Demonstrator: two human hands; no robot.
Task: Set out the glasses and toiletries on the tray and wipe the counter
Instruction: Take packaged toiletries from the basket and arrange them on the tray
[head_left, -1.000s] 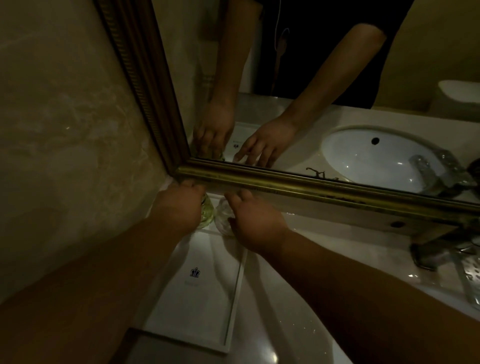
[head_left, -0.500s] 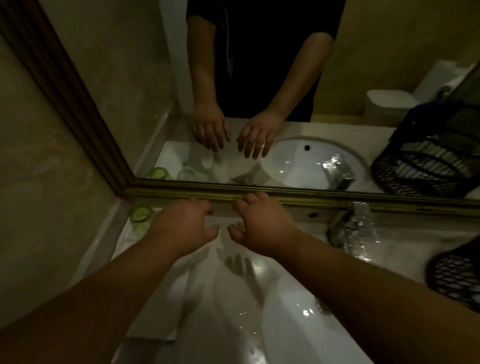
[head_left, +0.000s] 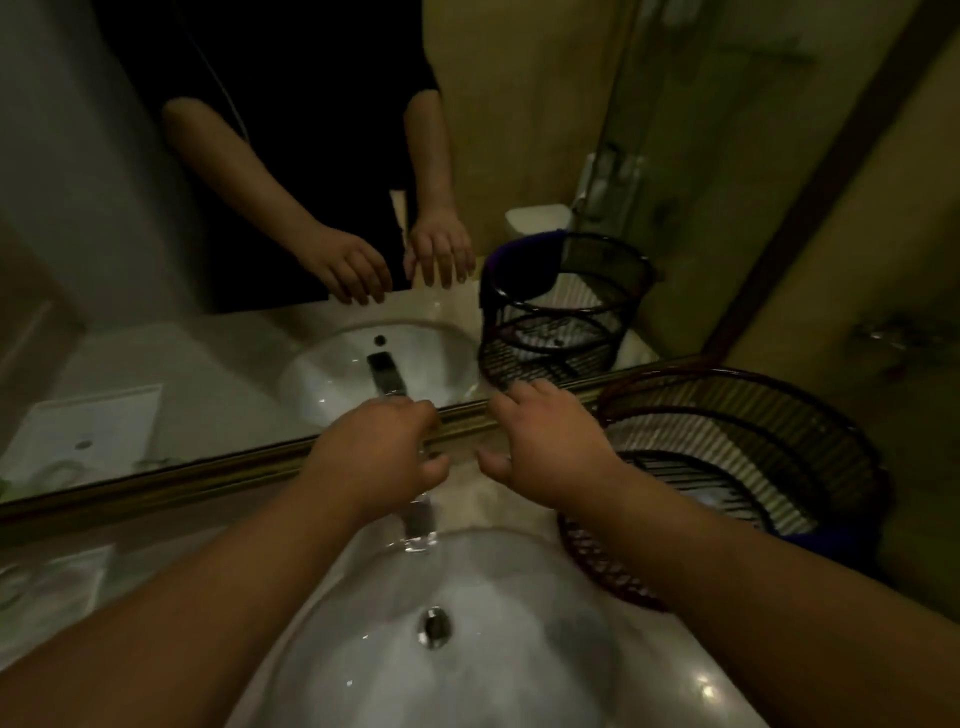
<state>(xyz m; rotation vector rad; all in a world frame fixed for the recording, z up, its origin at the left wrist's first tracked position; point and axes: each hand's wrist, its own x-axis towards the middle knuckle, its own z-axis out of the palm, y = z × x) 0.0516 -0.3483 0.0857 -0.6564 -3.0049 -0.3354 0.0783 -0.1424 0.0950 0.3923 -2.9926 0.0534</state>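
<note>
My left hand (head_left: 379, 452) hovers over the chrome faucet (head_left: 418, 519) behind the white sink (head_left: 467, 649), fingers loosely curled, holding nothing. My right hand (head_left: 545, 447) floats just right of it, fingers spread and empty, close to the dark wire basket (head_left: 727, 467) on the counter's right side. The white tray (head_left: 57, 571) lies at the far left edge of the counter, blurred, with a glass (head_left: 10, 587) barely visible on it. The glasses and tray also show faintly in the mirror.
A gold-framed mirror (head_left: 208, 473) runs along the back of the counter and reflects my arms, the sink and the basket. The basket holds something white and ribbed. A wall closes the right side.
My view and both hands have swung right, from the tray and glasses at the left corner to over the faucet and sink. The basket has come fully into view.
</note>
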